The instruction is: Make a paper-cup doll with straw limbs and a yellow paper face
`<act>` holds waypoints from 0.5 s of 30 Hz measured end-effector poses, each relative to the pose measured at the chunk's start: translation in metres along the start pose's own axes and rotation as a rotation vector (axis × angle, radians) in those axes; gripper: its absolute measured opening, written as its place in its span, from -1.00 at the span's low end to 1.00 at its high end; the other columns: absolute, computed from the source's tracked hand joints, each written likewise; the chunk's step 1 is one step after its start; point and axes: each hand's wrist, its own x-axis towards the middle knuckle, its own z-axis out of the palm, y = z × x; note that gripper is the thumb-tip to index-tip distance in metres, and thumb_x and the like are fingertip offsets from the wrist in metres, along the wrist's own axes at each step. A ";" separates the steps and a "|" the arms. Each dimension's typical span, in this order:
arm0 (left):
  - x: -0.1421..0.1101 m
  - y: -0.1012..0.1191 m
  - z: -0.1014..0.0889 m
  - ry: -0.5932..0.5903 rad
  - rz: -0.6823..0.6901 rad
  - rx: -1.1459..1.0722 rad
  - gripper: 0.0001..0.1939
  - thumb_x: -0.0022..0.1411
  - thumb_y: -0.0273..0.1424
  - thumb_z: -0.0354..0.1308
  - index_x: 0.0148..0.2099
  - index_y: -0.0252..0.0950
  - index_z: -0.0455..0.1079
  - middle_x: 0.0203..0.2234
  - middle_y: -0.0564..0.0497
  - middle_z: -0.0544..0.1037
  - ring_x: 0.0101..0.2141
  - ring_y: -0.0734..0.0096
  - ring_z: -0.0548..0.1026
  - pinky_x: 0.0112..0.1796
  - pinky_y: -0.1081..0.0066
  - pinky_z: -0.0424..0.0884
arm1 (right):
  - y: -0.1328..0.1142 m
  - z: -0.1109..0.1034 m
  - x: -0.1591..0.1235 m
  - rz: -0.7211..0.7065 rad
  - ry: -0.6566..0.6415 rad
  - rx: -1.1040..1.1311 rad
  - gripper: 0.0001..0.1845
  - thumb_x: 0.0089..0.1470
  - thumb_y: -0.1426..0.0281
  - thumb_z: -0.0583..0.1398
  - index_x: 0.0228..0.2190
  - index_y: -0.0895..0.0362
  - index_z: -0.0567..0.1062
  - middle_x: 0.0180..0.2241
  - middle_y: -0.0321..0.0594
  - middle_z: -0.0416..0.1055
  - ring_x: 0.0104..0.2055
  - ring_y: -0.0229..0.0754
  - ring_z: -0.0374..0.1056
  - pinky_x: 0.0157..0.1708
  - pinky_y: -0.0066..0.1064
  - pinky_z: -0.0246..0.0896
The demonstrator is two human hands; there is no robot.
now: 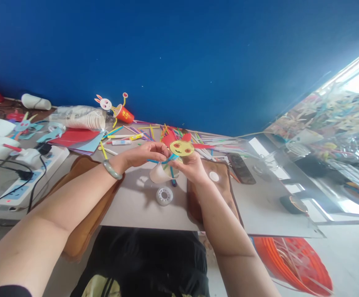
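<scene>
Both hands meet above the middle of the grey table [142,206]. My right hand [190,166] is closed on a craft figure: a yellow paper face [181,147] with red ears, fixed over a white paper cup [159,173] with blue straws. My left hand [145,153], a green bangle on its wrist, pinches a blue straw [154,161] on the figure's left side. A roll of clear tape [164,196] lies on the table just below the hands.
Coloured straws [142,132] are scattered behind the hands. A finished red-cup bunny [122,111], a sleeve of stacked paper cups [80,119] and coloured paper sheets [74,138] lie at the left. A power strip [31,177] is far left, a phone [241,168] right, an orange basket [293,264] lower right.
</scene>
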 end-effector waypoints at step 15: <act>-0.001 0.008 0.001 0.025 0.126 0.468 -0.77 0.12 -0.26 0.31 -0.30 -0.35 0.59 -0.37 -0.04 0.59 -0.30 0.35 0.49 -0.23 0.38 0.38 | 0.011 -0.006 0.006 0.149 -0.040 -0.144 -0.64 -0.15 0.10 0.44 -0.46 0.12 0.58 -0.43 -0.25 0.54 -0.30 -0.13 0.42 -0.19 -0.26 0.31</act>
